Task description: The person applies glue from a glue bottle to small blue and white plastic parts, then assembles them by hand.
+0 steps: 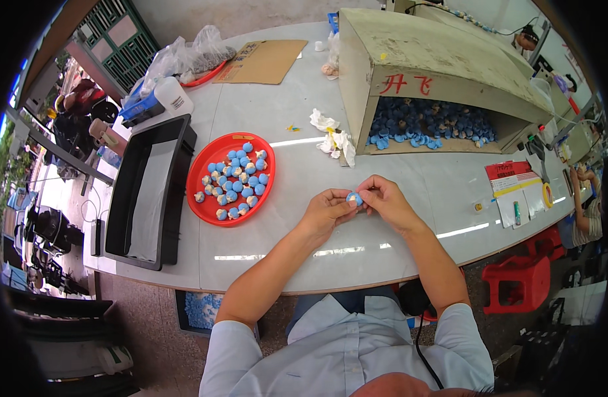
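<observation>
A small blue-and-cream figure head (355, 198) sits between the fingertips of both hands, over the middle of the table. My left hand (327, 210) pinches it from the left, thumb toward me. On its right side the thumb and finger of my right hand (385, 200) press against it. To the left, a round red tray (199, 155) carries many similar blue-and-cream pieces (238, 173), loosely spread. Beyond my hands, an open-fronted beige box (360, 126) holds a heap of blue pieces (423, 119).
A long black tray (185, 152) stands at the far left, with a white jug (174, 96) behind it. Crumpled tissues (337, 140) lie near the box. Cardboard (267, 61) rests at the back. Papers, a green marker (517, 213) and yellow tape (547, 195) are at right.
</observation>
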